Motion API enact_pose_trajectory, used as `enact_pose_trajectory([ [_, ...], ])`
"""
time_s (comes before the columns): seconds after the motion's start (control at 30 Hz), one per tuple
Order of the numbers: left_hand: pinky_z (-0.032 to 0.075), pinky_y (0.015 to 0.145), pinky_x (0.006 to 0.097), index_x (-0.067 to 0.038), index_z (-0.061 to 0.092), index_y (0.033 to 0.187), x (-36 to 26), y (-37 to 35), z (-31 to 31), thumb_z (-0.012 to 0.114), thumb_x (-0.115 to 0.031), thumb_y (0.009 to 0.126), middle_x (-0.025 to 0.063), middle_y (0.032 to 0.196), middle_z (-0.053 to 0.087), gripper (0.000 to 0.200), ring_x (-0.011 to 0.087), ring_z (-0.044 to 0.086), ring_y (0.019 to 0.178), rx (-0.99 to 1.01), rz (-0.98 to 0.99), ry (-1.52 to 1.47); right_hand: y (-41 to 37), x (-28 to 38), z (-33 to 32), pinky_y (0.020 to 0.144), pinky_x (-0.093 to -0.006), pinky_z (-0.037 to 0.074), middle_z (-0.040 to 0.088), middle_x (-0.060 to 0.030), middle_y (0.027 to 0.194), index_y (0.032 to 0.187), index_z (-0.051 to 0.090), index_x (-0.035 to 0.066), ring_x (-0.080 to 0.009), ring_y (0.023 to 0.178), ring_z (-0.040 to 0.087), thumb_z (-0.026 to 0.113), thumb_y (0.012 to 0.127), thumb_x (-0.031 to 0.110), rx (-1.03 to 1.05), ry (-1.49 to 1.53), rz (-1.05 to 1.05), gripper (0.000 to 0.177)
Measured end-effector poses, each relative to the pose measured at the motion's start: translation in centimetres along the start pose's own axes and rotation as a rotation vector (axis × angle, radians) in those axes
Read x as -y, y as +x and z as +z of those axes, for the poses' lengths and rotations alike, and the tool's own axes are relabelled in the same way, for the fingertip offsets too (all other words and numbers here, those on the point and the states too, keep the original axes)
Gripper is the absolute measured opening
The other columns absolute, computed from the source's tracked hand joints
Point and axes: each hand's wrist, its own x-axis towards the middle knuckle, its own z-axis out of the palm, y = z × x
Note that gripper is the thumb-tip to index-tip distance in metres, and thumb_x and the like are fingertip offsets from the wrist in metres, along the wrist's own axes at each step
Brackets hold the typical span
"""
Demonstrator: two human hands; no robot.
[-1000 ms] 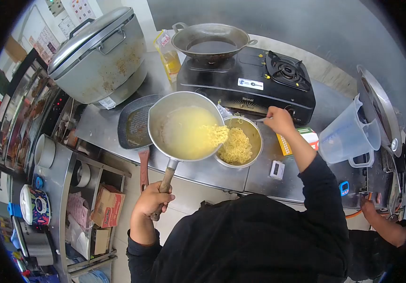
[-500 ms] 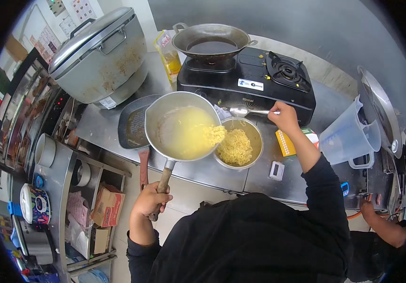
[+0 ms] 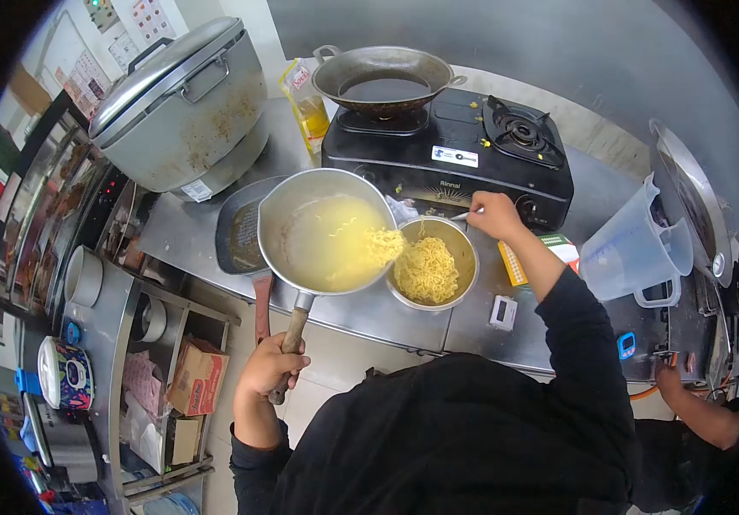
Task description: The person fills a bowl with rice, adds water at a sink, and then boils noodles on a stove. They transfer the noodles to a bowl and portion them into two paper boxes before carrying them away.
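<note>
My left hand (image 3: 271,367) is wrapped round the wooden handle of a saucepan (image 3: 288,219), which is tilted toward a metal bowl (image 3: 469,279). Cloudy yellow liquid (image 3: 335,249) lies in the pan, and a clump of noodles hangs at its right rim. More noodles (image 3: 427,270) fill the bowl beside it. Above the bowl's far rim, my right hand (image 3: 494,215) pinches the handle of a spoon (image 3: 464,215). I cannot clearly make out the spoon's head.
Behind stands a black gas stove (image 3: 451,129) with a wok (image 3: 382,77) of dark liquid. A grill pan (image 3: 236,232) lies under the saucepan's left side. A clear measuring jug (image 3: 622,249) is at right, a rice cooker (image 3: 189,112) at left. Another person's arm (image 3: 699,412) shows at lower right.
My right hand has moved left and slightly down with the spoon, whose head no longer shows plainly. The saucepan has shifted slightly left.
</note>
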Motion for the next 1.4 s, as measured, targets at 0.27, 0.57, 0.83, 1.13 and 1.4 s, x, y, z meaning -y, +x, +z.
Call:
enact_pose_trajectory([
  [0.27, 0.034, 0.035, 0.0218, -0.004, 0.045, 0.075, -0.2, -0.2, 0.2, 0.061, -0.002, 0.066, 0.0015, 0.053, 0.045, 0.018, 0.0099, 0.042, 0.037, 0.008, 0.004, 0.009, 1.8, -2.0, 0.9, 0.048, -0.0263, 0.039, 0.054, -0.0071, 0.055, 0.062, 0.055, 0.002, -0.0125, 0.051, 0.050, 0.063, 0.061, 0.015, 0.029, 0.365, 0.216, 0.015],
  [0.57, 0.034, 0.035, 0.0217, -0.003, 0.045, 0.075, 0.1, 0.0, 0.1, 0.061, -0.002, 0.066, 0.0017, 0.053, 0.045, 0.018, 0.0098, 0.043, 0.038, 0.011, 0.015, 0.005, 1.3, -1.2, 0.0, 0.050, -0.0213, 0.037, 0.052, -0.0009, 0.059, 0.066, 0.054, 0.002, -0.0064, 0.055, 0.047, 0.059, 0.065, 0.008, -0.047, 0.514, 0.201, 0.008],
  [0.83, 0.034, 0.035, 0.0217, -0.003, 0.045, 0.074, -0.6, -0.2, 0.5, 0.060, -0.002, 0.066, 0.0011, 0.053, 0.045, 0.017, 0.0094, 0.042, 0.037, -0.010, 0.007, 0.025, -3.3, 5.1, -8.0, 0.050, -0.0325, 0.041, 0.051, -0.0067, 0.057, 0.060, 0.053, 0.007, -0.0251, 0.056, 0.049, 0.061, 0.057, 0.011, -0.077, -0.195, -0.387, 0.009],
  [1.13, 0.035, 0.035, 0.0212, -0.004, 0.046, 0.075, -0.7, 0.9, 0.8, 0.060, -0.004, 0.067, 0.0005, 0.053, 0.045, 0.017, 0.0091, 0.043, 0.037, 0.057, 0.025, 0.076, -2.9, 12.0, -8.8, 0.052, -0.0321, 0.043, 0.051, -0.0020, 0.060, 0.065, 0.052, 0.010, -0.0203, 0.061, 0.050, 0.061, 0.060, 0.013, -0.257, -0.294, -0.561, 0.010],
  [1.4, 0.035, 0.035, 0.0211, -0.004, 0.046, 0.074, -0.6, 2.1, 1.5, 0.060, -0.006, 0.067, 0.0001, 0.053, 0.045, 0.016, 0.0088, 0.043, 0.038, 0.114, 0.016, 0.111, 1.2, 13.0, -4.5, 0.054, -0.0355, 0.045, 0.056, -0.0077, 0.061, 0.066, 0.057, 0.008, -0.0234, 0.060, 0.054, 0.059, 0.060, 0.020, 0.184, -0.396, -0.422, 0.013],
])
